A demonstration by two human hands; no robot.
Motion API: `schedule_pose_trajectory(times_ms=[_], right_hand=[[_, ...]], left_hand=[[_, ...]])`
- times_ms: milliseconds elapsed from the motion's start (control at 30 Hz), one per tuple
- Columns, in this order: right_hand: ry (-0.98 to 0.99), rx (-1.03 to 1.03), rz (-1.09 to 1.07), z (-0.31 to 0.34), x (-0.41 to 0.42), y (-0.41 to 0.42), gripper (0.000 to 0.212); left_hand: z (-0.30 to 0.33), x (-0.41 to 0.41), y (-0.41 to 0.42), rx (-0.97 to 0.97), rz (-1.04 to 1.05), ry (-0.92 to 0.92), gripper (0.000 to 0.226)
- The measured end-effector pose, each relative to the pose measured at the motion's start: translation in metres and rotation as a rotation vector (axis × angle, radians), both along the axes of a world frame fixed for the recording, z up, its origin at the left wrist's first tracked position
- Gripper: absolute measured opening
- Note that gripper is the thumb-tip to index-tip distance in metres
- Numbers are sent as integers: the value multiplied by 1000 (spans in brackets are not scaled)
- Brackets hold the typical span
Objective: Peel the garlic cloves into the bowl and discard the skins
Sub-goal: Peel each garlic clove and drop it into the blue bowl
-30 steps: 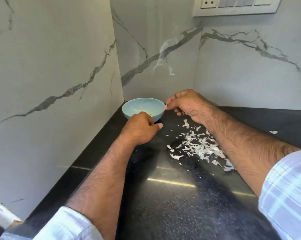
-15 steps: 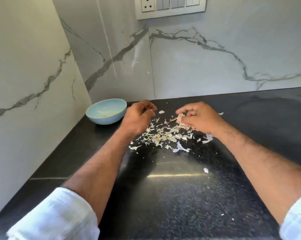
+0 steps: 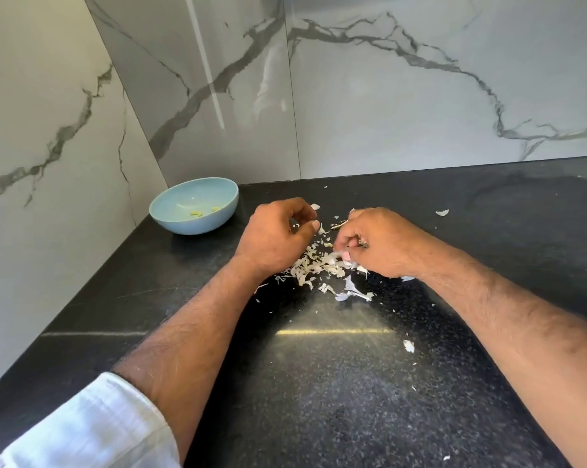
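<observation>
1. Across the lower two thirds of the frame runs a black speckled stone counter (image 3: 336, 400), meeting white grey-veined marble wall panels (image 3: 403, 106) at the back and left.
2. At centre left, a pale blue round bowl (image 3: 197, 222) stands in the counter's corner, with two small yellowish peeled garlic pieces (image 3: 197, 214) inside.
3. At frame centre, the left hand (image 3: 273, 239) hovers with loosely curled fingers and thumb apart, gripping nothing visible.
4. Just right of it, the right hand (image 3: 383, 244) rests on the heap, fingers curled down and pinching at something pale; what it grips I cannot tell.
5. Between and below both hands lies a heap of white papery garlic skins (image 3: 315, 266), with stray flakes scattered toward the right and lower frame.
</observation>
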State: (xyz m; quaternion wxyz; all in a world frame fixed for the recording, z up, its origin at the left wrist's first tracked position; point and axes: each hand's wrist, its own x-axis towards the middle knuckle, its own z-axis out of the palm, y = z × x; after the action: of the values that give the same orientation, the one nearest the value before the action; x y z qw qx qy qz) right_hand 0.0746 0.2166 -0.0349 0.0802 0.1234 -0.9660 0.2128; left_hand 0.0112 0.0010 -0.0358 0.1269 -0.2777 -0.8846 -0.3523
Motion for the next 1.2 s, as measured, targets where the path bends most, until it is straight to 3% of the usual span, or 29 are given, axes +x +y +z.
schedule_pose_trajectory(times_ms=[133,300,400,500,633,767,967,1100,1200], right_hand=[[12,-7,-55,4,5,5,14],[58,-552,-107,18,9,16,13],[-44,-728,-83,16,12,12,23],[-78,-760,-65,12,13,8,23],[-87,-811,-38,12,12,7,21],[-50,-782,-58,8,11,9,14],[-49,-790,-107,5,8,9,12],[-105,-915,-112,6,10,8,12],[-135,-946,-90,6,12,7,12]], left_hand=[[4,6,-6,9,6,-8,8],[4,11,-9,144,-35,-113,5],[3,18,0,213,-123,-140,17],[2,25,9,177,-161,-78,28],[0,21,10,109,-140,19,16],[-2,17,11,95,-146,20,3],[-3,24,16,46,-224,-8,11],[-4,24,14,-6,-191,-9,22],[-4,23,14,39,-203,-35,16]])
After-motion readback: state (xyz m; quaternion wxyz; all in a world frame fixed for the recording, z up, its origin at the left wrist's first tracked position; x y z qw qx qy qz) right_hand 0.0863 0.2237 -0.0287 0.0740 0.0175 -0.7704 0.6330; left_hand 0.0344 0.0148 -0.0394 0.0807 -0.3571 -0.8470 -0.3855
